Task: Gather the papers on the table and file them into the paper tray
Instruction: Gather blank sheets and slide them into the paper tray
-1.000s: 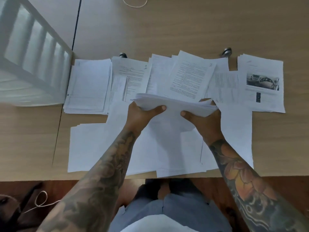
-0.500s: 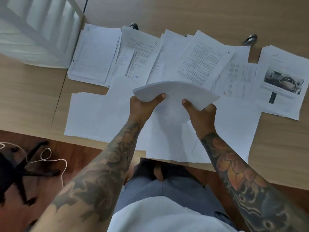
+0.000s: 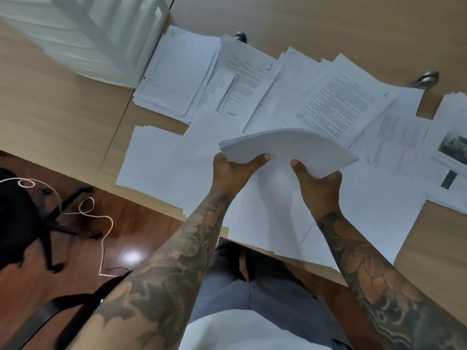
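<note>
Thick white paper stack (image 3: 288, 150) held above light wooden bench (image 3: 63, 114), bowed upward. Left hand (image 3: 231, 170) and right hand (image 3: 316, 183) pinch near edge. Floppy, slippery, moderately heavy; support underneath. White slatted paper tray (image 3: 101, 34) far left.

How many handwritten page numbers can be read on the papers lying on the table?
2: a "1" on the printed sheet right of the far-left pile, and a "3" on the angled printed sheet beyond the held stack. Others may be covered.

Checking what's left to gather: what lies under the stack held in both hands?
Under the held stack lie blank white sheets spread on the table. Whatever sits beneath those sheets is covered.
</note>
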